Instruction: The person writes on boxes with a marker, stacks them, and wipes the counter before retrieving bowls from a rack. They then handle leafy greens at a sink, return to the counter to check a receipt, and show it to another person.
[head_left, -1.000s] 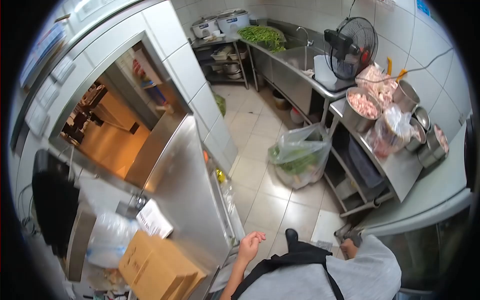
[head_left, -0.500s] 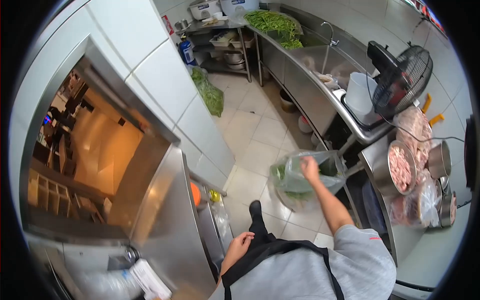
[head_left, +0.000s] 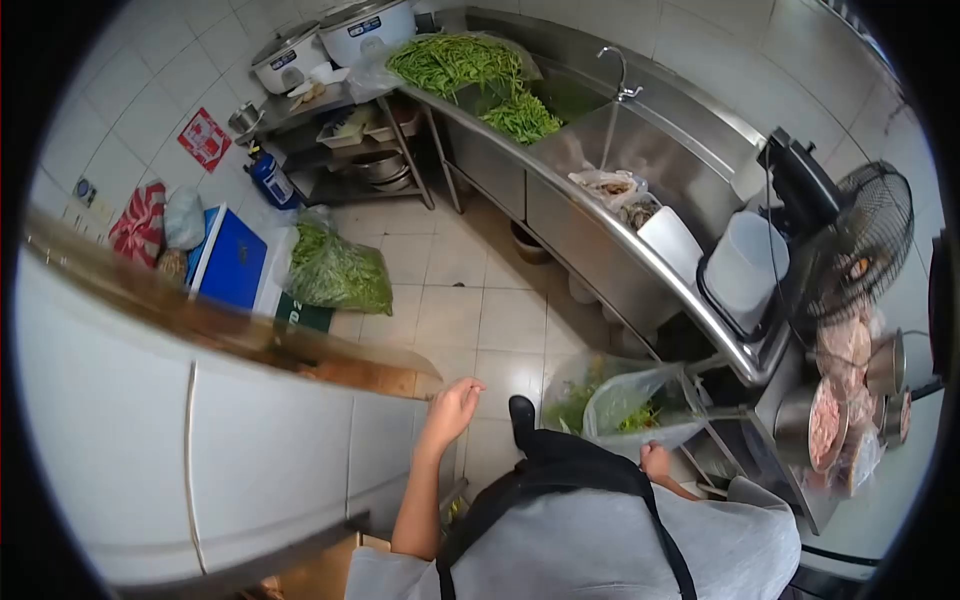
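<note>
My left hand (head_left: 455, 408) is raised beside the white tiled wall edge, its fingers curled in with nothing visible in them. Low on my right side, my right hand (head_left: 655, 460) is closed near the rim of a clear plastic bag (head_left: 650, 395); I see nothing in its fist. Green leafy scraps (head_left: 640, 418) show inside this bag, which stands on the floor by the sink's end. One black boot (head_left: 522, 412) is on the tiles, left of the bag.
A steel sink counter (head_left: 600, 205) runs along the right, bearing green vegetables (head_left: 455, 62) and a white bucket (head_left: 745, 258). A fan (head_left: 860, 240) and a pot of raw meat (head_left: 815, 425) stand at far right. A bag of greens (head_left: 340, 270) lies on the floor near a blue box (head_left: 230, 260).
My right hand has drawn back from above the plastic bag toward my body. My left hand has risen forward. The view has advanced past the wall, showing the blue box.
</note>
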